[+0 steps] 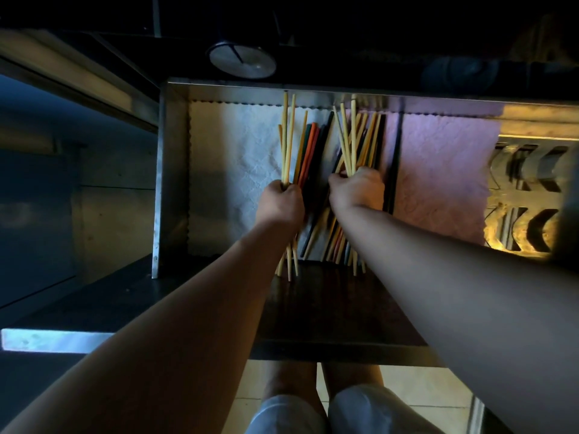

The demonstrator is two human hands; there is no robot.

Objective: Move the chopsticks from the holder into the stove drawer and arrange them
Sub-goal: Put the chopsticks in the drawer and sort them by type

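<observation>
Left hand and right hand each clench chopsticks in curled fingers — long axes running straight ahead, loose sticks lying between.

Left grip: fingers curl away from the camera, hidden behind the knuckles; fist swallows the middle of its pale sticks. Right grip: same, over its mixed bundle. Forearms cover the near parts of the loose chopsticks in the drawer; count cannot be told. Patterned thing at right: blurred, unidentifiable. Round thing above the drawer: too dark to name.
</observation>
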